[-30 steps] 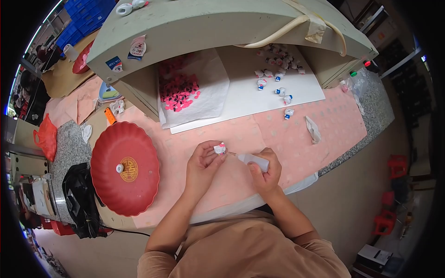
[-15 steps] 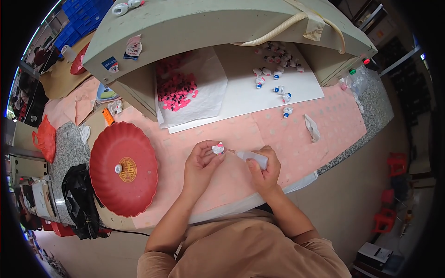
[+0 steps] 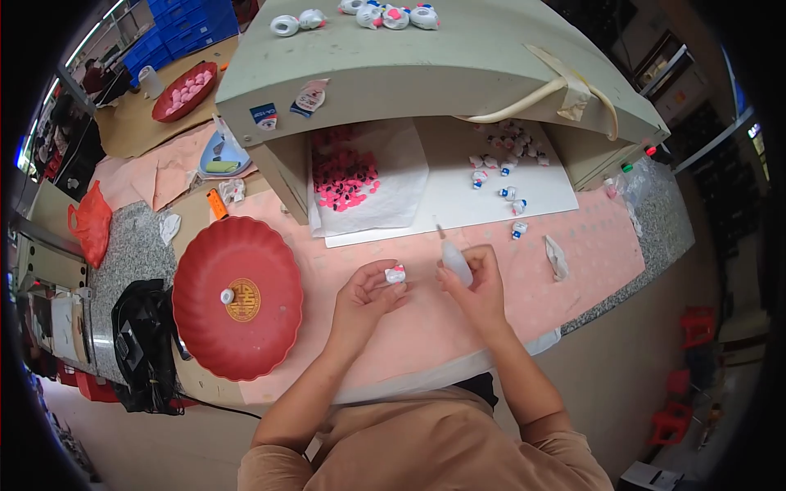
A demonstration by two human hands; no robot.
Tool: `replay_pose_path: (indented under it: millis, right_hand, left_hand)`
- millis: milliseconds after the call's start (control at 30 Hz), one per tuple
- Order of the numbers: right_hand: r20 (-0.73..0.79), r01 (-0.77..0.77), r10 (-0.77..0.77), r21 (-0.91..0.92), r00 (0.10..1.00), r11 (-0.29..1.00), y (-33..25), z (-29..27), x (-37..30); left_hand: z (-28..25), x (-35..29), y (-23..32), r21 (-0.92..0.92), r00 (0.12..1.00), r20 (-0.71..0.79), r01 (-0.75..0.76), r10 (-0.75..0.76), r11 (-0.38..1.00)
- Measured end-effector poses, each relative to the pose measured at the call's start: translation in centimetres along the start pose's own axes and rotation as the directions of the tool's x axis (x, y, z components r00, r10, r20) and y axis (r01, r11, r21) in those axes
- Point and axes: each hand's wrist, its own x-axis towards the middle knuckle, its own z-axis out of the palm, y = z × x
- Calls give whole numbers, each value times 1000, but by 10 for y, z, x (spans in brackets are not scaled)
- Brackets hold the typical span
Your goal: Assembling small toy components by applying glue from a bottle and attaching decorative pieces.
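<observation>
Between the fingertips of my left hand point(image 3: 362, 296) is a small white figurine point(image 3: 395, 273) with pink spots. My right hand point(image 3: 481, 296) is wrapped round a translucent squeeze bottle point(image 3: 455, 262) with a thin nozzle. That nozzle points up and away from me, apart from the figurine. Left of my hands stands a big red scalloped dish point(image 3: 270, 344) with a gold emblem; one small white piece point(image 3: 227, 296) lies in it. A pink patterned cloth point(image 3: 393, 335) covers the worktop beneath both hands.
Ahead stands a grey-green metal hood point(image 3: 393, 78). Under it, many pink-and-black pieces point(image 3: 348, 180) lie on white paper, and white-and-blue figurines point(image 3: 516, 207) on a white board point(image 3: 458, 214). More white figurines point(image 3: 395, 18) sit on top. An orange-handled tool point(image 3: 217, 203) lies behind the dish.
The bottle's nozzle has swung from the figurine to point upward, away from it. My left hand still holds the figurine, now turned. The camera view has shifted, showing more of the hood's top.
</observation>
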Motion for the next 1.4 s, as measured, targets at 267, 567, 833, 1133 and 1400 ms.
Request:
replay_pose_path:
  millis: [267, 567, 833, 1133, 1400]
  right_hand:
    - [375, 390, -215, -493, 902, 778, -22, 66, 130]
    - [548, 503, -120, -632, 828, 590, -8, 78, 153]
    - [580, 511, -74, -642, 811, 572, -8, 90, 155]
    - [562, 568, -191, -636, 805, 522, -8, 70, 146]
    - [285, -121, 168, -175, 944, 977, -33, 41, 61]
  left_hand:
    - [-16, 3, -4, 6, 995, 5, -98, 98, 995]
    - [-23, 8, -22, -90, 990, 75, -113, 120, 990]
    - [-28, 4, -13, -64, 992, 77, -98, 103, 993]
    - [-21, 4, -18, -100, 993, 99, -57, 67, 993]
    - [-25, 7, -11, -63, 988, 43, -144, 147, 988]
